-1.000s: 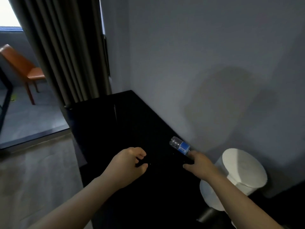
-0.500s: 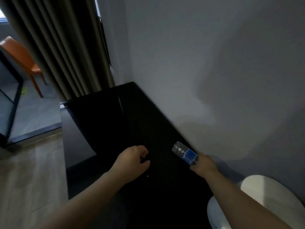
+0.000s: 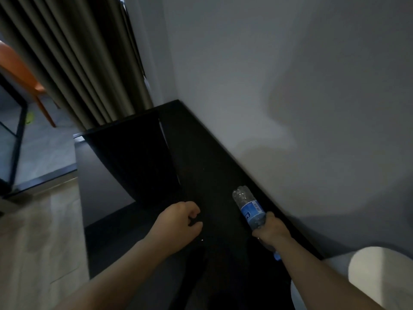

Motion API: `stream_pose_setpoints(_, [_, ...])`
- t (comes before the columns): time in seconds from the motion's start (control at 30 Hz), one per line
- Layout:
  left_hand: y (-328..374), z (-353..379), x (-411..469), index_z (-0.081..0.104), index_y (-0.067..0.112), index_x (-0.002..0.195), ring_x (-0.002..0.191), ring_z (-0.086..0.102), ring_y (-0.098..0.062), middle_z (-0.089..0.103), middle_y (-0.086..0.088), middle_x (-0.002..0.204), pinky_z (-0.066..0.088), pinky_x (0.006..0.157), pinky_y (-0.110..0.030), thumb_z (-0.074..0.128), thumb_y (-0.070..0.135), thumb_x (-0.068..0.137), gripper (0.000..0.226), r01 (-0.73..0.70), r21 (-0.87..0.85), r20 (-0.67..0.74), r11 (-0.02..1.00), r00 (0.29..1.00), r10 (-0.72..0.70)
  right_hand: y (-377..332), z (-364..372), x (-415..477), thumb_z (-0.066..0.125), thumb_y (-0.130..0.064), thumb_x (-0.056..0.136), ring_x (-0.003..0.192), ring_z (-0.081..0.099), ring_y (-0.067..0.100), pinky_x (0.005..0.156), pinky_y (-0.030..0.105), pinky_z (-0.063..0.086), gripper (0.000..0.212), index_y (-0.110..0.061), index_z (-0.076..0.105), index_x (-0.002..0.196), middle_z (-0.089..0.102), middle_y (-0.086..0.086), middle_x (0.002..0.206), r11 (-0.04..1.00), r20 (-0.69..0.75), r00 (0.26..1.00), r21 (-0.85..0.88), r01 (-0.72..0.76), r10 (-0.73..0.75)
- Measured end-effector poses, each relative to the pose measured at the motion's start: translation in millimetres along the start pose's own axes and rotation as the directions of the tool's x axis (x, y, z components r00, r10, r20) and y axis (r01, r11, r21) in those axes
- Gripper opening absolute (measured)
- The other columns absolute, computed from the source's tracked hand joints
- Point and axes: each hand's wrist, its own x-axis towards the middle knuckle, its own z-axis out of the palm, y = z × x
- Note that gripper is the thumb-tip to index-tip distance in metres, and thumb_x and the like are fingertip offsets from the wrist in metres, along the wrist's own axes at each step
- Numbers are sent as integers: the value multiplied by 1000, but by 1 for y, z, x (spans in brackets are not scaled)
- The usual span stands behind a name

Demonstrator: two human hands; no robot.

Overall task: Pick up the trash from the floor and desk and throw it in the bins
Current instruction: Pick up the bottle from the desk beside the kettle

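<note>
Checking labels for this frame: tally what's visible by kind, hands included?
plastic bottle: 1
white bin: 1
black desk: 1
orange chair: 1
curtain: 1
hands: 2 (left hand, right hand)
Total: 7

Clear crinkled plastic bottle [image 3: 247, 209]; glossy black desk [image 3: 201, 166].

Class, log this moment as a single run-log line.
right hand: grips plastic water bottle | left hand: curled, nothing seen in it | black desk: under both hands | white bin: by right forearm
</note>
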Motion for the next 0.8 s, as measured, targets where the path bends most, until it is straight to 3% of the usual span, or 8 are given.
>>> stream_pose_setpoints(0.17, [-2, -6, -12, 56, 34, 117, 88, 58, 3, 58, 19, 101, 49, 71, -12, 65, 38, 85, 34, -15, -46, -29, 999, 999, 14, -13, -4, -22, 76, -27, 75, 99, 60, 23, 77, 28, 49, 57, -12, 47, 123, 58, 10, 117, 983, -66, 995, 163, 79, -69])
stream_pose_setpoints(0.3, [1, -15, -23, 57, 33, 117, 89, 58, 3, 59, 19, 102, 51, 76, -15, 66, 38, 85, 33, -78, -74, -23, 994, 997, 76, -21, -15, -60, 77, -32, 72, 83, 62, 12, 67, 26, 51, 45, -16, 55, 109, 65, 4, 103, 914, -181, 976, 365, 179, -119])
stream_pose_setpoints(0.4, [7, -26, -29, 57, 30, 117, 89, 59, 2, 59, 17, 102, 51, 79, -16, 66, 35, 85, 34, -172, -93, 5, 981, 985, 173, -26, -27, -102, 75, -38, 77, 71, 60, -4, 53, 10, 44, 33, -21, 57, 99, 67, 5, 106, 838, -302, 948, 488, 244, -100])
stream_pose_setpoints(0.47, [12, -33, -34, 58, 28, 118, 90, 60, -1, 60, 13, 106, 52, 83, -18, 67, 32, 86, 34, -231, -142, 45, 963, 970, 239, -29, -32, -138, 71, -46, 78, 87, 61, 6, 62, 16, 47, 54, -16, 54, 120, 62, 4, 116, 814, -354, 934, 530, 239, -44])
stream_pose_setpoints(0.53, [18, -44, -43, 57, 29, 120, 93, 60, -2, 59, 13, 109, 53, 87, -22, 67, 31, 86, 35, -281, -188, 96, 941, 948, 302, -29, -33, -179, 69, -52, 77, 98, 62, 19, 78, 34, 55, 69, -15, 48, 132, 61, 5, 118, 785, -422, 905, 579, 221, 57])
stream_pose_setpoints(0.57, [23, -50, -47, 56, 31, 120, 95, 60, -1, 58, 15, 109, 54, 87, -23, 67, 32, 85, 37, -317, -195, 105, 928, 934, 341, -27, -33, -202, 69, -54, 76, 97, 64, 21, 78, 39, 57, 69, -17, 48, 131, 62, 4, 115, 752, -461, 882, 615, 238, 97])
stream_pose_setpoints(0.67, [45, -66, -67, 55, 33, 120, 95, 60, 0, 58, 17, 109, 54, 87, -24, 68, 33, 84, 38, -441, -228, 59, 868, 884, 464, -20, -29, -276, 70, -57, 73, 87, 67, 19, 58, 29, 58, 61, -25, 50, 120, 61, -3, 105, 634, -536, 826, 703, 322, 176])
stream_pose_setpoints(0.8, [95, -73, -114, 62, 24, 113, 90, 62, 0, 62, 16, 101, 54, 86, -24, 70, 26, 83, 32, -567, -368, 29, 737, 785, 619, 6, -23, -373, 74, -49, 74, 78, 71, 16, 62, 40, 60, 52, -29, 55, 118, 65, -2, 102, 597, -638, 708, 706, 380, 303])
